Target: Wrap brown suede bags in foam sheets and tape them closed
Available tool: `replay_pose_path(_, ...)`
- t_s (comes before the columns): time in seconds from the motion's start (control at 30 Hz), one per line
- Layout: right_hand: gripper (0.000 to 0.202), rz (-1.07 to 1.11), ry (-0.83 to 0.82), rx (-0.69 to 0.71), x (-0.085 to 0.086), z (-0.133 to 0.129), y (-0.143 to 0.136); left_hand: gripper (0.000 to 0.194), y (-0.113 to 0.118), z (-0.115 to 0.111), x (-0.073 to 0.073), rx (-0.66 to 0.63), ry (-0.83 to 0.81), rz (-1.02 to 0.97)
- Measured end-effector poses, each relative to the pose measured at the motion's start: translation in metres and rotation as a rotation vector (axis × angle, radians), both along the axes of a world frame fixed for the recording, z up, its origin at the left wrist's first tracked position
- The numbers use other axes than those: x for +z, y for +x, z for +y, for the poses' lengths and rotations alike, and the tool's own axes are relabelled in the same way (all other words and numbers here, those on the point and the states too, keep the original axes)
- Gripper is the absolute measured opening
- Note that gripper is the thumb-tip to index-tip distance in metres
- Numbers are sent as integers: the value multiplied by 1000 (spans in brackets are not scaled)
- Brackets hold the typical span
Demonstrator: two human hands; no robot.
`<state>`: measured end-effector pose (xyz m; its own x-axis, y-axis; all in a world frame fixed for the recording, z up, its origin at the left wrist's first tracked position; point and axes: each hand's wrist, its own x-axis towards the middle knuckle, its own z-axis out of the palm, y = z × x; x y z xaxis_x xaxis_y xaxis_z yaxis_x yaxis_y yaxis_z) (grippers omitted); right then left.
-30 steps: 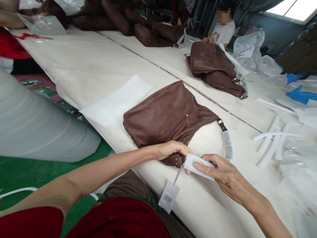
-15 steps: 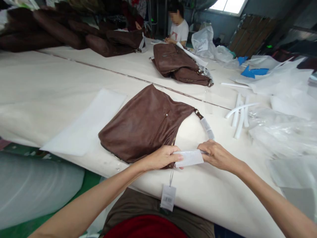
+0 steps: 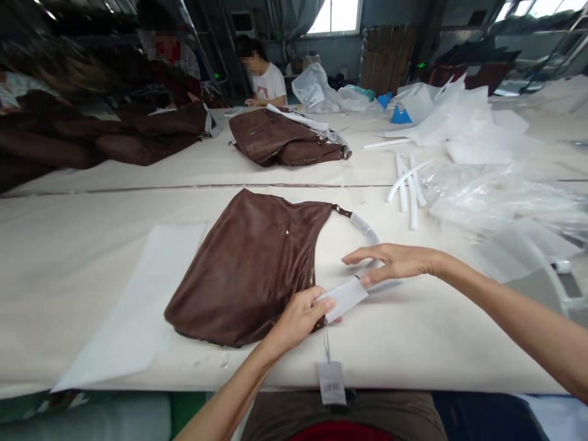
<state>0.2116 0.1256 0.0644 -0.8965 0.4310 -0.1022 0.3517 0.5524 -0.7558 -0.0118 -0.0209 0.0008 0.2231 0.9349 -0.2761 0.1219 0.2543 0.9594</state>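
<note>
A brown leather shoulder bag (image 3: 248, 269) lies on the white-covered table, its strap curving out to the right. White wrapping (image 3: 362, 226) covers the upper stretch of that strap. At the strap's lower end, my left hand (image 3: 303, 315) pinches a small white wrapping sheet (image 3: 348, 300) between thumb and fingers. My right hand (image 3: 397, 260) hovers over the strap with thumb and fingers apart, the thumb close to the sheet's right end. A barcoded paper tag (image 3: 331, 383) dangles on a cord below my left hand.
A large white sheet (image 3: 138, 300) lies left of the bag. More brown bags (image 3: 280, 138) are across the table. White foam tubes (image 3: 408, 187) and crumpled clear plastic (image 3: 496, 196) lie to the right. Co-workers (image 3: 266, 79) are at the far side.
My right hand has opened, its fingers now spread above the strap instead of closed at the sheet's end. My left hand still grips the sheet, now tilted up to the right. The view has swung right.
</note>
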Motion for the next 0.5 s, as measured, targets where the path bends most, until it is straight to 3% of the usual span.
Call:
replay_pose_path(0.17,20,-149,299,128,-5,-27,-24,50,1,-1,-1,-21,56,129)
replay_pose_path(0.27,21,-145,397,129,-11,-43,-23,49,0,2,-2,-40,106,273)
replay_pose_path(0.37,36,21,474,-60,-11,-57,3,51,-1,8,-3,-46,107,304)
replay_pose_path(0.5,27,197,474,-604,-8,-80,78,58,-5,12,-9,-41,51,316)
